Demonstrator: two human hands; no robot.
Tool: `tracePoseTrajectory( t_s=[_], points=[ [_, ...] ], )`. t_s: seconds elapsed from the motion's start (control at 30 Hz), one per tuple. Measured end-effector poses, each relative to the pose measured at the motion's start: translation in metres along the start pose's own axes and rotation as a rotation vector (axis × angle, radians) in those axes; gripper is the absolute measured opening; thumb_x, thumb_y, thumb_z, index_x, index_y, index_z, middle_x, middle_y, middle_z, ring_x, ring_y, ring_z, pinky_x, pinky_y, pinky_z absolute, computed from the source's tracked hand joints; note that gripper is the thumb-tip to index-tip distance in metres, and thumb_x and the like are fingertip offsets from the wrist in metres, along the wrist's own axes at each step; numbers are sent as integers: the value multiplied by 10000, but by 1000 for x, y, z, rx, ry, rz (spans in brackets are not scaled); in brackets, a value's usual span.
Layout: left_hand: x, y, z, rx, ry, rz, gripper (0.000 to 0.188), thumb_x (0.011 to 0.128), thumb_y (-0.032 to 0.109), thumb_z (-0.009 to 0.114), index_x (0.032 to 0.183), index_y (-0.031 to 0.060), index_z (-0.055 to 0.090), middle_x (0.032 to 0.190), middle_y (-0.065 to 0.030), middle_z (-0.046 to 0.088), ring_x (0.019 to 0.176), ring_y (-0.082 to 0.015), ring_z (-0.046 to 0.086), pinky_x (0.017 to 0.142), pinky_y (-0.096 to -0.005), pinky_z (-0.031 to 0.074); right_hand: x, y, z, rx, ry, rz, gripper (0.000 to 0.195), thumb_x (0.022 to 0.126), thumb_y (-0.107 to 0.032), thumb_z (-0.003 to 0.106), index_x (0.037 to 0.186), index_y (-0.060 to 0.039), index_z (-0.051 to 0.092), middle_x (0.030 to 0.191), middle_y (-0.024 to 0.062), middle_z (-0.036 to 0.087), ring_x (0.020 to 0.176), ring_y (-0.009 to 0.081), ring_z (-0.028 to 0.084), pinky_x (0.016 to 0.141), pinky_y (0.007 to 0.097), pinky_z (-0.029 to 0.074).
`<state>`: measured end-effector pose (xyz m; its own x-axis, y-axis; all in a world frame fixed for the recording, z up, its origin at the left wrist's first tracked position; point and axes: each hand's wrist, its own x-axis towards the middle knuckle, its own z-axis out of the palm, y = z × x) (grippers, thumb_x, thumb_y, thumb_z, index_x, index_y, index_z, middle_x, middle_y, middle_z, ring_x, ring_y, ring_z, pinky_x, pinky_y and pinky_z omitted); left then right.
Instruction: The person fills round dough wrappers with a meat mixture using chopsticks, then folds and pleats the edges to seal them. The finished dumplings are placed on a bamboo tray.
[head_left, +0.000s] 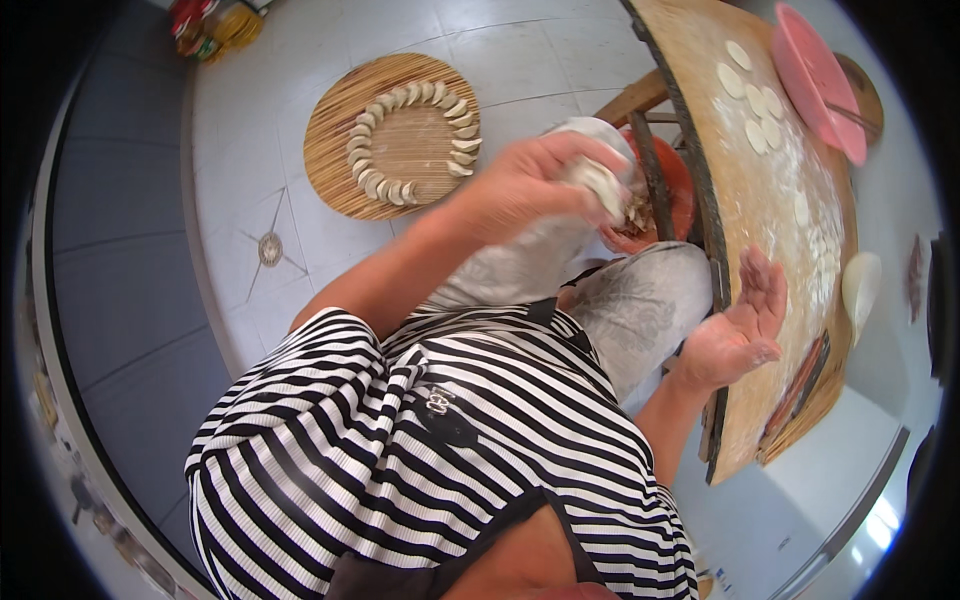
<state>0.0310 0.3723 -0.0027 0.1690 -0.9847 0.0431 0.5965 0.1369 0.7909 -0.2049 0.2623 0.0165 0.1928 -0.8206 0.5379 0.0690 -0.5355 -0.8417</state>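
Note:
My left hand (532, 180) is raised above my knee and grips a pale, folded dumpling (598, 180), partly hidden by the fingers and blurred. Just behind it, a red basin (681, 187) with chopped filling (640, 214) stands beside the table frame. My right hand (739, 334) holds nothing; its floury fingers are spread over the near edge of a wooden board (750, 409). Round dough wrappers (763, 103) lie on the floured far part of this board. Small dough pieces (825, 251) are grouped beyond my right hand.
To the left, a round straw tray (326, 135) on the tiled floor carries a curved row of dumplings (360, 142). A pink basin (814, 82) is at the board's far side. Dark and reddish sticks (802, 382) rest near its corner. Oil bottles (232, 22) stand by the grey cabinet (120, 172).

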Motion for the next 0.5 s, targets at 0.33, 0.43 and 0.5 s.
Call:
tracePoseTrajectory(
  t_s=[0.33,0.43,0.5],
  points=[
    [-67,-122,-270,773,1075,-211,293,741,115,728,1005,-9,701,814,-53,684,718,-119,616,668,-268,492,10,26,4,-144,-50,83,640,1040,-446,313,1309,114,469,1188,256,614,1122,336,587,1020,436,437],
    [-65,-168,-290,916,1193,-300,261,729,135,746,933,-25,718,781,-90,694,697,-155,631,658,-305,500,12,28,8,-177,-89,79,616,1043,-420,331,1307,119,468,1191,255,612,1109,334,596,1005,431,450],
    [-60,-184,-293,808,1279,-413,271,736,154,749,931,-31,722,813,-121,714,718,-193,659,680,-338,509,11,33,7,-195,-119,74,609,1044,-412,331,1305,120,469,1188,253,614,1095,329,602,997,427,457]
  ],
)
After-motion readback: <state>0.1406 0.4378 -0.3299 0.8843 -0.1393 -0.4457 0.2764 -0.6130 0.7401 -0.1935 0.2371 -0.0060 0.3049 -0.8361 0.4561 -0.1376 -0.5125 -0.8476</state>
